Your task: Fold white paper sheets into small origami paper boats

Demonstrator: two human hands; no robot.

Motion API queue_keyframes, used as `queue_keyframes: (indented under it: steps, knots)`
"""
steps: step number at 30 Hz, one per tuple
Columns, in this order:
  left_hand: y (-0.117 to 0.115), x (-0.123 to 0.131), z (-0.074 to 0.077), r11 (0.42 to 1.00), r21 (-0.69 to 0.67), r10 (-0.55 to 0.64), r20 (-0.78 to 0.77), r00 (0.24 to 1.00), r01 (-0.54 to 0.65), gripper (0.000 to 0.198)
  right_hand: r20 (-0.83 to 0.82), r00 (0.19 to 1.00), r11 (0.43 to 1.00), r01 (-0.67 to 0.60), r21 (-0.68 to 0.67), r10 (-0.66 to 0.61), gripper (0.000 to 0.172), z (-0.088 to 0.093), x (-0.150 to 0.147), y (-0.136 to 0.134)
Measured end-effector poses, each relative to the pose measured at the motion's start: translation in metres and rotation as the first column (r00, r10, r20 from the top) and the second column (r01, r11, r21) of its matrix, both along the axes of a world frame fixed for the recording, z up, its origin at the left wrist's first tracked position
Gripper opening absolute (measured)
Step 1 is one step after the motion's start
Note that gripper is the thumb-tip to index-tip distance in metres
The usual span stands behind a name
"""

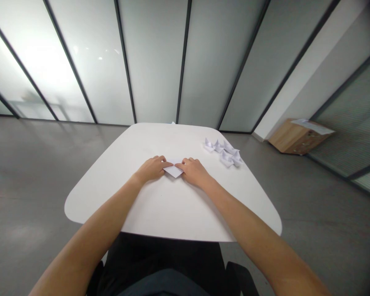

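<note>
A small folded sheet of white paper point(174, 171) lies on the white table, with a pointed corner toward me. My left hand point(153, 167) grips its left side, thumb on top and fingers curled. On the right side, my right hand point(193, 169) holds it the same way, its thumb pressing near the paper's middle. The two thumb tips almost meet. Part of the paper is hidden under my fingers. Several folded paper boats point(230, 159) stand in a cluster to the right of my right hand.
The white table point(172, 218) has rounded corners. Behind it stands a frosted glass partition point(154, 61) with dark frames. A small white tip point(173, 123) shows at the table's far edge. A cardboard box point(296, 137) sits on the grey floor at right.
</note>
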State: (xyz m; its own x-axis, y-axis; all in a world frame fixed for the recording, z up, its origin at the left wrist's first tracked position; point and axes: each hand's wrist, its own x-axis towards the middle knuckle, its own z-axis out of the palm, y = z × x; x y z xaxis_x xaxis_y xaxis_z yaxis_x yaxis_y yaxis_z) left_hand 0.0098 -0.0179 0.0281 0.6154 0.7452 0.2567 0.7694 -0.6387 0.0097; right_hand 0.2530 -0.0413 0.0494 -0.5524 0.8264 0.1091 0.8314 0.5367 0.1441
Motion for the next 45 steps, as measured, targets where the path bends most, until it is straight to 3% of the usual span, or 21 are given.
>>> queue_keyframes:
  steps: [5,9,13,20,26,32,34,37,45]
  knots:
    - [0.001,0.001,0.0,0.998,-0.044,0.043,0.041,0.998,-0.041,0.045,-0.029,0.999,0.999,-0.025,0.024,0.025,0.032,-0.003,0.001,0.005]
    - [0.008,-0.006,-0.001,0.992,-0.125,0.021,0.119,0.993,-0.006,0.045,-0.086,0.995,0.999,-0.039,0.012,0.04,0.029,-0.005,0.011,0.015]
    - [0.016,-0.017,0.0,0.986,-0.163,0.014,0.171,0.985,0.014,0.036,-0.144,0.99,1.0,-0.008,-0.01,0.007,0.025,-0.007,0.028,0.023]
    - [0.024,-0.027,-0.001,0.975,-0.215,0.097,0.215,0.972,-0.05,0.026,-0.167,0.985,0.999,0.027,-0.047,-0.034,0.02,-0.008,0.05,0.029]
    - [0.024,-0.028,-0.002,0.983,-0.174,0.091,0.176,0.98,-0.06,0.036,-0.202,0.978,0.998,0.052,-0.043,-0.06,0.019,-0.01,0.047,0.03]
    - [0.029,-0.025,-0.011,0.965,-0.157,0.241,0.23,0.943,-0.208,0.041,-0.287,0.943,0.986,0.164,-0.04,-0.169,0.017,-0.018,0.042,0.036]
    - [0.031,-0.024,-0.014,0.961,-0.153,0.262,0.228,0.938,-0.231,0.04,-0.328,0.924,0.981,0.189,-0.052,-0.196,0.026,-0.021,0.041,0.039]
    - [0.034,-0.025,-0.018,0.967,-0.125,0.247,0.221,0.943,-0.224,0.037,-0.354,0.91,0.976,0.206,-0.068,-0.216,0.035,-0.024,0.041,0.041]
    - [0.036,-0.026,-0.022,0.972,-0.098,0.232,0.237,0.943,-0.214,0.039,-0.417,0.873,0.967,0.227,-0.112,-0.254,0.037,-0.03,0.046,0.048]
